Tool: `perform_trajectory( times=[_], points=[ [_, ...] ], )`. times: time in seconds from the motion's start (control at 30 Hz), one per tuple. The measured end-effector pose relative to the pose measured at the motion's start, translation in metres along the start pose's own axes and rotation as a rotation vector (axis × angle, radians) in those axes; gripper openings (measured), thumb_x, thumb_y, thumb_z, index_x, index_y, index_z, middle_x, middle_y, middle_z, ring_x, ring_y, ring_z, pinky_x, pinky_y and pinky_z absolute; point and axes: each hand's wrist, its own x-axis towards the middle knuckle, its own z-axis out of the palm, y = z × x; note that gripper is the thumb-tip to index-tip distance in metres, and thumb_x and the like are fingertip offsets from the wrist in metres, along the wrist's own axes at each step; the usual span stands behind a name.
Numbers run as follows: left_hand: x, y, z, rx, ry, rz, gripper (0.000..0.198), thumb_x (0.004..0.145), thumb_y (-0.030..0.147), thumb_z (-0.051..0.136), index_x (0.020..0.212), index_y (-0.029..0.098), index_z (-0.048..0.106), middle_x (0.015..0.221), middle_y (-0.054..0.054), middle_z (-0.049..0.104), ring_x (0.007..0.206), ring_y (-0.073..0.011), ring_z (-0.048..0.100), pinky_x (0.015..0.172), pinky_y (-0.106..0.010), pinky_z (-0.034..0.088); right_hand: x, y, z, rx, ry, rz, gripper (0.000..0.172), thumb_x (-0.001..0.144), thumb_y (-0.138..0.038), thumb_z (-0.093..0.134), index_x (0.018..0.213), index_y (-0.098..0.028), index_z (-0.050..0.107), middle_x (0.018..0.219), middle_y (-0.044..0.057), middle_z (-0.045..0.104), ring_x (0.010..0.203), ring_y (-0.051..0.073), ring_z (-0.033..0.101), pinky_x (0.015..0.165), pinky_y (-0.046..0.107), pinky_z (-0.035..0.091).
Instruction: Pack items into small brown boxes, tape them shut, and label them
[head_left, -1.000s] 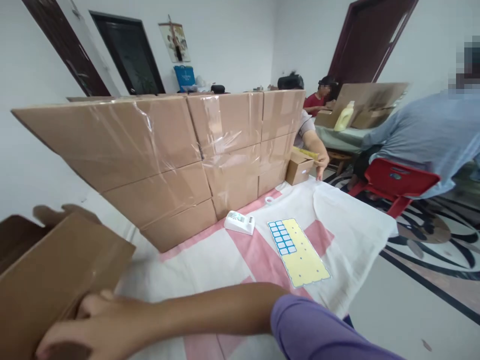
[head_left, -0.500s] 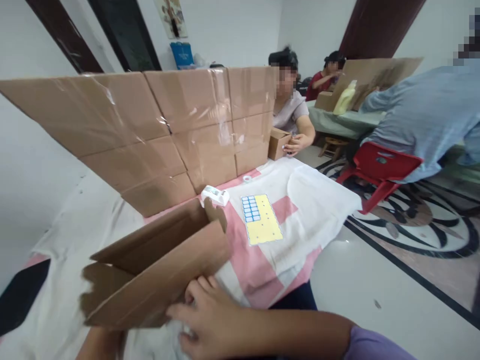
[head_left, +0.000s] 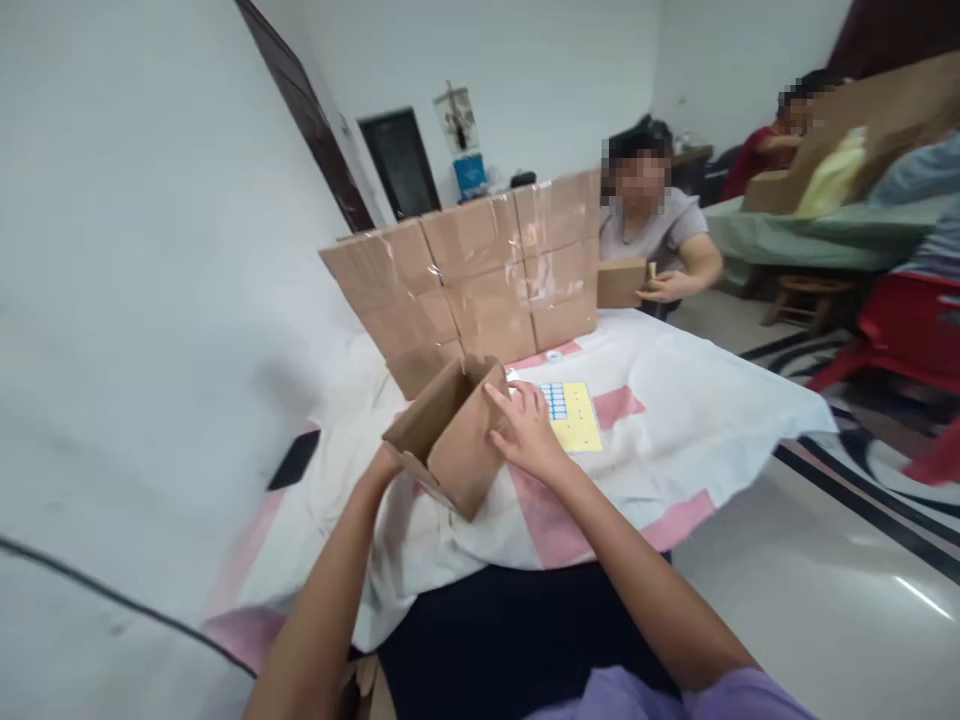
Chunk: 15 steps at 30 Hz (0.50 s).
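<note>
An open-topped cardboard box point(head_left: 469, 440) is tilted between my two hands above the cloth-covered table. My left hand point(head_left: 385, 467) grips it from the far left side, its fingers mostly hidden by the cardboard. Against the right side of the box my right hand point(head_left: 529, 428) presses with thumb and fingers apart, holding that wall. Flaps stand up at the ends of the box. Just past my right hand lies a yellow sheet point(head_left: 581, 425) with blue-edged white labels on its left part.
A taped cardboard partition point(head_left: 487, 285) stands across the table's far side. Near it lies a tape roll point(head_left: 553, 356). At left is a black flat object point(head_left: 294, 460). Across the table a person point(head_left: 660, 240) holds a small box point(head_left: 621, 283). A red chair point(head_left: 911, 330) stands at right.
My view has swung left and back. The box has been turned so its length points away from me. My right hand has moved from its lower edge up onto its right side.
</note>
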Motion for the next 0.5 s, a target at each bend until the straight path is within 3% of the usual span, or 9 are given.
perform_trajectory(
  times=[0.1, 0.2, 0.3, 0.4, 0.5],
  points=[
    [-0.002, 0.018, -0.009, 0.001, 0.057, 0.023, 0.039, 0.096, 0.042, 0.063, 0.128, 0.020, 0.061, 0.135, -0.010, 0.061, 0.117, -0.0264, 0.062, 0.099, -0.049, 0.055, 0.017, -0.001, -0.003, -0.010, 0.006, -0.074, 0.082, 0.084, -0.028, 0.068, 0.159, -0.028, 0.036, 0.163, 0.012, 0.028, 0.148, 0.042, 0.018, 0.117, 0.061, 0.026],
    [-0.007, 0.022, -0.022, -0.033, 0.137, 0.034, 0.039, 0.096, 0.042, 0.063, 0.126, 0.018, 0.062, 0.128, -0.010, 0.063, 0.110, -0.0248, 0.064, 0.093, -0.046, 0.057, 0.033, -0.005, -0.010, 0.039, -0.028, -0.165, 0.057, 0.084, -0.026, 0.071, 0.140, -0.028, 0.059, 0.143, 0.012, 0.051, 0.135, 0.038, 0.035, 0.110, 0.058, 0.035],
    [-0.012, 0.023, -0.051, -0.106, 0.253, 0.021, 0.045, 0.089, 0.041, 0.071, 0.126, 0.018, 0.058, 0.121, -0.009, 0.064, 0.101, -0.0215, 0.065, 0.087, -0.042, 0.059, 0.034, -0.010, -0.009, 0.113, 0.030, -0.175, 0.020, 0.083, -0.019, 0.071, 0.103, -0.023, 0.071, 0.116, 0.011, 0.059, 0.113, 0.032, 0.046, 0.100, 0.050, 0.045],
    [-0.013, 0.037, -0.088, -0.228, 0.393, 0.012, 0.068, 0.076, 0.043, 0.078, 0.134, 0.028, 0.046, 0.118, -0.006, 0.062, 0.096, -0.0190, 0.066, 0.080, -0.035, 0.059, 0.022, -0.015, 0.003, 0.216, 0.141, -0.150, 0.019, 0.085, -0.012, 0.066, 0.099, -0.023, 0.068, 0.109, 0.010, 0.057, 0.109, 0.029, 0.047, 0.095, 0.046, 0.049],
    [-0.018, 0.071, -0.116, -0.345, 0.451, 0.058, 0.071, 0.076, 0.050, 0.073, 0.137, 0.040, 0.037, 0.127, -0.001, 0.059, 0.106, -0.0191, 0.066, 0.081, -0.035, 0.061, 0.010, -0.019, 0.013, 0.270, 0.222, -0.120, 0.021, 0.086, -0.011, 0.064, 0.101, -0.025, 0.067, 0.108, 0.010, 0.056, 0.111, 0.030, 0.047, 0.095, 0.049, 0.050]
  ],
)
